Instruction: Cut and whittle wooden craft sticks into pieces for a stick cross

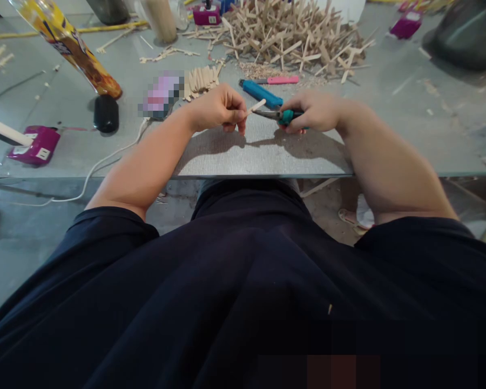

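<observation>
Pinches a stick [256,107] in the left fingers [238,115], near the counter's [409,140] front edge; grips pliers [287,116] in the right fingers [295,101], tips at the stick. Could split it by oversqueezing, or nip skin through a slip. Well back, leftward: bottle [79,56], amber low down; tan jar [159,20], contents unclear.

On the grey tabletop [421,135], a yellow-labelled bottle [67,46] is at the left, a black rounded object [106,114] just beside its base. A white cable [109,158] runs from a pixelated device [162,96] over the front edge. A dark container [465,38] sits far right, near a purple object [405,24].
</observation>
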The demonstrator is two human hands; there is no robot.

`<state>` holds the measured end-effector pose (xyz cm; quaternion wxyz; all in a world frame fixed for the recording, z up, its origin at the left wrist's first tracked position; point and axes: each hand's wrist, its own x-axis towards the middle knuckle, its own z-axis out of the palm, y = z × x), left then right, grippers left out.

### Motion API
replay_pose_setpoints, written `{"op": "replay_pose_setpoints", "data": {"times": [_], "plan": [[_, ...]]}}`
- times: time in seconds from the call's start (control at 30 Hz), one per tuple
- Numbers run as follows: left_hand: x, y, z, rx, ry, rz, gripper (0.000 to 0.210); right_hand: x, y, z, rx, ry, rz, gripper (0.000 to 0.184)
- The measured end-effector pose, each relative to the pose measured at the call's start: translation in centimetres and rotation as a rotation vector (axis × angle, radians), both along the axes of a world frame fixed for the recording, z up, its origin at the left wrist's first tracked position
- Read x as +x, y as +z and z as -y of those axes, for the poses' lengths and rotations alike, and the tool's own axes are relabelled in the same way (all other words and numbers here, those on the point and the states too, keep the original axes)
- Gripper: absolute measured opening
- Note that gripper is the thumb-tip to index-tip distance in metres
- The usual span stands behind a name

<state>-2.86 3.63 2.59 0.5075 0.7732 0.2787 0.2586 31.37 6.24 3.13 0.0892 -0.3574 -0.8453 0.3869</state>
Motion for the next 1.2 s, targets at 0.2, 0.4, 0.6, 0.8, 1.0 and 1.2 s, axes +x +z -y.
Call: {"op": "replay_pose_setpoints", "data": {"times": [0.2,0.4,0.6,0.8,1.0,1.2], "plan": [[0.0,-0.5,-0.4,-0.003,-0.027,-0.012,0.053,-0.2,0.1,0.6,0.046,-0.005,0.016,0.015],[0.4,-0.4,-0.2,-0.042,-0.015,0.018,0.052,-0.6,0.9,1.5,0.102,-0.017,0.056,0.014],[1.2,-0.4,0.3,-0.099,0.022,0.088,0.036,-1.0,1.4,2.2,0.065,-0.073,0.008,0.028],[3.0,-0.1,1.7,-0.190,0.215,0.292,0.038,-2.3,1.8,3.3,-0.009,-0.044,-0.167,0.046],[4.9,-0.2,3.1,-0.198,0.371,0.363,0.036,-3.7,1.2,3.8,0.093,-0.090,-0.230,0.042],[5.0,-0.2,2.8,-0.116,0.465,0.381,0.035,-3.4,0.3,3.2,0.337,-0.200,-0.207,0.045]]}}
